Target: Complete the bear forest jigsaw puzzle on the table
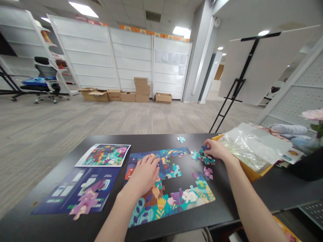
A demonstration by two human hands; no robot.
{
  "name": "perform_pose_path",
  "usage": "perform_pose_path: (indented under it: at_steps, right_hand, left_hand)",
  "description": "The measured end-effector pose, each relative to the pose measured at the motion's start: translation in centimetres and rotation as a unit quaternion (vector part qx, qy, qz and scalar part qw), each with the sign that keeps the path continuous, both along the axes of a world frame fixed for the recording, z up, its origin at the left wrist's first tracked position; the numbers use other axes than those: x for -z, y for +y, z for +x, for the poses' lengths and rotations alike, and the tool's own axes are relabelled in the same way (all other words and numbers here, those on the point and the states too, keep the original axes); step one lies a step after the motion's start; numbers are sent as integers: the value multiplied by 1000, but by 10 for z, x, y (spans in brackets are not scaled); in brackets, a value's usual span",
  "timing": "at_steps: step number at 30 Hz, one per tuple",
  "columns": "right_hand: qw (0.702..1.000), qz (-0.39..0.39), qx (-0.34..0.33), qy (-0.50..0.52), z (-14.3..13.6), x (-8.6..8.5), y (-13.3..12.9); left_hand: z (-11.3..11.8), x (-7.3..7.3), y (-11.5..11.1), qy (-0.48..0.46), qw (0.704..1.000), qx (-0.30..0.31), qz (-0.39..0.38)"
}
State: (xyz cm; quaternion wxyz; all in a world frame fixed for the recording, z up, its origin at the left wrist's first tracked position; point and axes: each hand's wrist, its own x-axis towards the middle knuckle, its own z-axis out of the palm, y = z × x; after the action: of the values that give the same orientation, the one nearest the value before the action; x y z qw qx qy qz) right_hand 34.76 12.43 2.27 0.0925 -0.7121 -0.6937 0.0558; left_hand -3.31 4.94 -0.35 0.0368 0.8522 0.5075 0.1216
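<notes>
A partly assembled jigsaw puzzle lies on the black table, its border joined along several sides and a gap in the middle. My left hand rests flat on its left part, fingers stretched out, covering some of the picture. Beyond the puzzle's right side, my right hand pinches a dark blue puzzle piece above a small cluster of teal pieces. A purple piece lies near the right edge of the gap. One light blue piece sits alone near the table's far edge.
Left of the puzzle are a picture sheet and a dark blue leaflet, with joined purple pieces on the leaflet. A yellow box with clear plastic wrap stands at the right, close to my right forearm.
</notes>
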Motion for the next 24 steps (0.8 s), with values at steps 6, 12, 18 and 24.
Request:
perform_pose_path:
  at_steps: [6,12,18,24]
  right_hand:
    - [974,64,-57,209,-6,-9,-1]
    - [887,-11,-138,441,-71,-5,-7]
    - [869,-63,-194,450,-122,19,-11]
    - [890,-66,-213,397,-128,34,-7]
  left_hand:
    - [-1,2,0,-2,1000,2,2]
    - [3,-1,0,-2,1000,12,-3]
    - [6,-7,-3,-1,1000,23,-1]
    - [5,-9,-4,2,1000,30,2]
